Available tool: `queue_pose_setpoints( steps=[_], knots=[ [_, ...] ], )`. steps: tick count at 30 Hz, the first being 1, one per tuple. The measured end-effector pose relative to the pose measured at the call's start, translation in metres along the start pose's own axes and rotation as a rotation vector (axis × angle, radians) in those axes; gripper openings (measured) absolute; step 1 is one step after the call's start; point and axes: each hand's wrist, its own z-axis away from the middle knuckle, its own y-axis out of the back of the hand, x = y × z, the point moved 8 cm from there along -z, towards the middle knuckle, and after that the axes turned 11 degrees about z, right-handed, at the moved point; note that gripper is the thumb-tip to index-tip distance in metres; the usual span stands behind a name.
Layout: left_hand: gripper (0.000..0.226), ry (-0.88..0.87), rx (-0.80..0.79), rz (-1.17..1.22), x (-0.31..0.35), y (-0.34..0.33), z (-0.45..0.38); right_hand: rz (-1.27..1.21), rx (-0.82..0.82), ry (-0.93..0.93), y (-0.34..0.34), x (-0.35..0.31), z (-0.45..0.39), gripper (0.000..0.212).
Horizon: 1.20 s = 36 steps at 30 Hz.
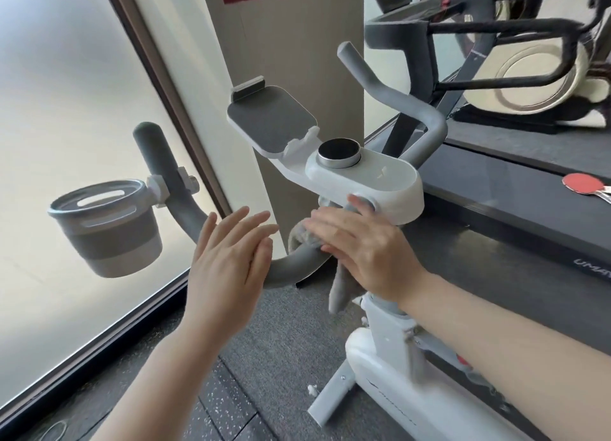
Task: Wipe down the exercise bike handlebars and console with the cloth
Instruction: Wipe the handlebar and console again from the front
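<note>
The white exercise bike console (390, 179) carries a round black dial (339, 152) and a grey tablet tray (271, 119). Grey handlebars (291, 268) curve left below it and rise on the right (410, 106). A grey cloth (305, 238) is draped over the lower bar under the console, one end hanging down. My right hand (367, 248) presses flat on the cloth against the bar, fingers closing around it. My left hand (228, 258) hovers open just left of the cloth, fingers spread, touching nothing.
A grey cup holder (105, 229) is clamped to the left handlebar. Frosted window glass (66, 109) runs along the left. A dark treadmill deck (512, 202) with a red paddle (583, 184) lies to the right, and another exercise machine (496, 43) stands behind it.
</note>
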Motion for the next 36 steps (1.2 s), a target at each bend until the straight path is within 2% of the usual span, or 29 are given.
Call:
queue_pose_setpoints(
  steps=[1,3,4,5,6,8,10,11,13,15,17,19,21,23,27,29,32,33,34,36],
  knots=[
    [0.045,-0.021,-0.044,-0.001,-0.002,0.000,0.000,0.036,0.000,-0.101,0.003,0.022,-0.001,0.028],
    [0.051,-0.045,-0.134,-0.010,-0.010,0.004,0.000,-0.026,0.050,-0.439,0.002,0.037,0.007,0.028],
    [0.055,-0.044,-0.162,-0.028,-0.017,0.010,-0.001,-0.076,0.092,-0.574,-0.001,0.021,0.011,0.028],
    [0.058,-0.037,-0.181,-0.060,-0.024,0.018,-0.003,-0.125,0.114,-0.625,-0.005,-0.002,0.013,0.028],
    [0.062,-0.028,-0.198,-0.105,-0.032,0.026,-0.006,-0.172,0.121,-0.578,-0.008,-0.027,0.012,0.028],
    [0.067,-0.017,-0.230,-0.206,-0.047,0.041,-0.013,-0.244,0.061,-0.311,-0.005,-0.060,0.010,0.030],
    [0.066,-0.023,-0.232,-0.281,-0.058,0.054,-0.019,-0.152,-0.009,-0.096,0.003,-0.050,0.009,0.032],
    [0.063,-0.030,-0.222,-0.305,-0.063,0.061,-0.020,-0.129,-0.015,-0.098,0.006,-0.040,0.011,0.032],
    [0.058,-0.030,-0.181,-0.335,-0.071,0.075,-0.020,-0.203,0.056,-0.363,0.012,-0.022,0.018,0.031],
    [0.055,-0.021,-0.135,-0.343,-0.077,0.085,-0.018,-0.205,0.149,-0.535,0.012,-0.053,0.015,0.028],
    [0.051,-0.027,-0.122,-0.338,-0.081,0.089,-0.017,-0.201,0.082,-0.412,-0.007,-0.118,-0.008,0.027],
    [0.048,-0.059,-0.130,-0.341,-0.084,0.091,-0.017,-0.190,-0.104,-0.232,-0.034,-0.169,-0.033,0.027],
    [0.046,-0.082,-0.134,-0.331,-0.091,0.097,-0.014,-0.173,-0.177,-0.268,-0.045,-0.172,-0.043,0.022],
    [0.044,-0.089,-0.106,-0.290,-0.100,0.107,-0.011,-0.266,-0.110,-0.472,-0.031,-0.148,-0.040,0.013],
    [0.042,-0.120,-0.030,-0.185,-0.108,0.114,-0.008,-0.400,-0.046,-0.749,-0.002,-0.111,-0.028,0.027],
    [0.041,-0.116,-0.007,-0.147,-0.108,0.114,-0.008,-0.318,0.094,-0.796,0.023,-0.096,-0.035,0.022],
    [0.039,-0.114,-0.006,-0.123,-0.111,0.113,-0.007,-0.024,0.378,-0.750,0.059,-0.088,-0.050,0.019],
    [0.039,-0.121,-0.007,-0.116,-0.111,0.113,-0.008,0.045,0.409,-0.735,0.055,-0.092,-0.056,0.017],
    [0.039,-0.132,-0.003,-0.107,-0.111,0.114,-0.008,0.084,0.363,-0.728,0.040,-0.098,-0.061,0.016],
    [0.038,-0.152,0.007,-0.104,-0.110,0.114,-0.008,0.108,0.083,-0.700,-0.008,-0.112,-0.070,0.020]
  ],
)
